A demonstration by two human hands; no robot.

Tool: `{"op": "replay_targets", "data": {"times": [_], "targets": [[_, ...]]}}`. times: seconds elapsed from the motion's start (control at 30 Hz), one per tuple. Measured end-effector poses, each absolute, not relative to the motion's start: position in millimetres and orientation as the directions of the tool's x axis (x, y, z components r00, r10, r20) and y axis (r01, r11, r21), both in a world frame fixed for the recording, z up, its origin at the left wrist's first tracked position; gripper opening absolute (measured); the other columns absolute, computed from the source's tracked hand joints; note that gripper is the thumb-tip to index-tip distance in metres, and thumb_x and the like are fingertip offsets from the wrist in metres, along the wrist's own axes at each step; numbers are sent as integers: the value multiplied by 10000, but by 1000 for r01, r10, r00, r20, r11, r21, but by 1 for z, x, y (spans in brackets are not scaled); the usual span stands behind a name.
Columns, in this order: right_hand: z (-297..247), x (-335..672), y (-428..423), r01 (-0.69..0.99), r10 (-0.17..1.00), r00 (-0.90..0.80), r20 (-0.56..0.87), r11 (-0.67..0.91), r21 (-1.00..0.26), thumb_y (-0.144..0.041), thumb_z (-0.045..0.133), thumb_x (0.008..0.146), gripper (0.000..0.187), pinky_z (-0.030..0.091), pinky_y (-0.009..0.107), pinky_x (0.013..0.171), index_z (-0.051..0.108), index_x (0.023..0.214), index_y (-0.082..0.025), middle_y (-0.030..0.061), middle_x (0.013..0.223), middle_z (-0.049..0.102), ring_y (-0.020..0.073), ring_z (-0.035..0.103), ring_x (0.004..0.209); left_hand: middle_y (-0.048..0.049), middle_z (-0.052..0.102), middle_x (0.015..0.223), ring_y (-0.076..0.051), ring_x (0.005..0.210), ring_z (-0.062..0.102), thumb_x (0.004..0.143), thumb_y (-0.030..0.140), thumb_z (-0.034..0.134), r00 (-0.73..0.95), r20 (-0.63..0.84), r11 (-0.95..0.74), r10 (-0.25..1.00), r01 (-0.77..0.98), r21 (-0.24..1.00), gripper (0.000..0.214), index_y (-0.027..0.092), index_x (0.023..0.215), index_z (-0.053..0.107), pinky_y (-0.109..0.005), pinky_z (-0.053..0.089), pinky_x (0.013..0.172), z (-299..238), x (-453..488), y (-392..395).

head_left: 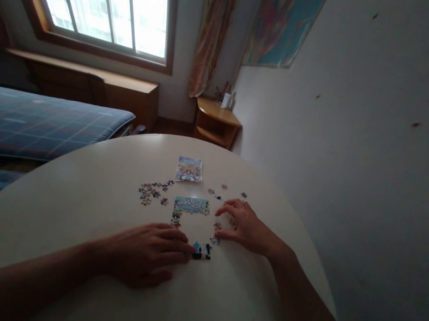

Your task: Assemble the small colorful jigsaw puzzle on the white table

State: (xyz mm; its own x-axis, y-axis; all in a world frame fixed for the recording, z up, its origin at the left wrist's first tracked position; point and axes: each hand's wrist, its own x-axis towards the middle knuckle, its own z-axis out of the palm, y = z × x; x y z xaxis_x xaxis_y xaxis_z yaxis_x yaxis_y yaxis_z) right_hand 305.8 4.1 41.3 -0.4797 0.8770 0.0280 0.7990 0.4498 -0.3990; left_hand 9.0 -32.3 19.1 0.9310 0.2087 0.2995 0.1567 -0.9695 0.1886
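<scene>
On the white table lies a partly joined jigsaw puzzle (192,205), with a top strip, a left side and a dark blue bottom strip (203,251) around a bare middle. My left hand (154,252) rests flat with fingers stretched over the bottom left of the puzzle, hiding that corner. To the right of the puzzle, my right hand (239,223) hovers or rests with thumb and fingers apart, over loose jigsaw pieces (217,226). Nothing shows between its fingers. A picture sheet (189,170) with a cartoon print lies beyond the puzzle.
A pile of loose pieces (150,192) lies left of the puzzle, and several more are scattered at the upper right. The round white table (110,186) has a wall (365,154) at its right, a bed (38,121) at its left and a small corner cabinet (218,114) behind.
</scene>
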Motion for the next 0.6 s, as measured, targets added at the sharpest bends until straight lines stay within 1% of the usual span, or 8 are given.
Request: {"op": "replay_targets", "data": {"times": [0.1, 0.17, 0.2, 0.27, 0.33, 0.4, 0.5, 0.6], "targets": [[40, 308, 6, 816, 890, -456, 21, 427, -391, -436, 778, 779, 351, 342, 447, 1089, 695, 1060, -242, 102, 1284, 564, 274, 496, 1238, -95, 614, 1364, -251, 1225, 571, 931, 244, 518, 936, 286, -971, 205, 159, 176, 380, 180, 1305, 533, -419, 439, 1083, 19, 9, -32], [40, 310, 7, 838, 907, -420, 16, 395, -377, -445, 765, 789, 341, 349, 453, 1080, 696, 1039, -224, 112, 1283, 568, 282, 496, 1233, -91, 608, 1373, -252, 1233, 565, 933, 244, 518, 938, 279, -972, 203, 159, 172, 376, 177, 1303, 532, -418, 438, 1084, 19, 9, -32], [41, 310, 7, 846, 913, -407, 12, 381, -373, -463, 767, 781, 371, 354, 457, 1076, 690, 1049, -217, 116, 1283, 570, 286, 498, 1229, -89, 607, 1374, -252, 1234, 564, 934, 247, 518, 939, 279, -972, 201, 157, 173, 375, 178, 1302, 533, -416, 439, 1083, 19, 8, -31], [42, 309, 6, 851, 917, -399, 5, 372, -372, -510, 786, 742, 487, 354, 465, 1079, 664, 1111, -216, 121, 1307, 561, 294, 490, 1243, -90, 611, 1366, -251, 1233, 565, 933, 253, 518, 940, 279, -972, 198, 152, 179, 379, 181, 1305, 532, -409, 444, 1079, 20, 8, -31], [42, 306, 4, 847, 912, -411, -10, 378, -375, -552, 814, 685, 637, 326, 482, 1108, 626, 1202, -229, 124, 1372, 524, 307, 453, 1300, -94, 620, 1349, -247, 1228, 568, 933, 250, 516, 939, 282, -970, 198, 147, 191, 381, 181, 1307, 528, -402, 446, 1076, 21, 8, -31], [41, 305, 4, 846, 906, -423, -32, 382, -373, -576, 819, 660, 724, 289, 503, 1136, 599, 1262, -241, 129, 1442, 473, 323, 395, 1366, -100, 627, 1332, -244, 1222, 569, 934, 245, 511, 938, 286, -969, 198, 143, 200, 377, 179, 1305, 525, -395, 449, 1073, 22, 9, -31], [36, 307, 5, 856, 917, -398, -23, 363, -368, -593, 779, 699, 697, 277, 531, 1141, 599, 1277, -248, 141, 1485, 441, 343, 355, 1404, -105, 631, 1317, -244, 1220, 566, 937, 245, 509, 937, 294, -971, 187, 130, 202, 370, 177, 1302, 519, -396, 453, 1068, 22, 10, -32], [31, 314, 10, 856, 926, -376, 29, 359, -371, -591, 755, 727, 610, 298, 543, 1123, 636, 1220, -252, 141, 1471, 460, 348, 386, 1379, -110, 632, 1310, -241, 1206, 573, 940, 236, 506, 931, 312, -968, 188, 121, 222, 380, 174, 1314, 503, -396, 462, 1054, 21, 11, -32]]}}
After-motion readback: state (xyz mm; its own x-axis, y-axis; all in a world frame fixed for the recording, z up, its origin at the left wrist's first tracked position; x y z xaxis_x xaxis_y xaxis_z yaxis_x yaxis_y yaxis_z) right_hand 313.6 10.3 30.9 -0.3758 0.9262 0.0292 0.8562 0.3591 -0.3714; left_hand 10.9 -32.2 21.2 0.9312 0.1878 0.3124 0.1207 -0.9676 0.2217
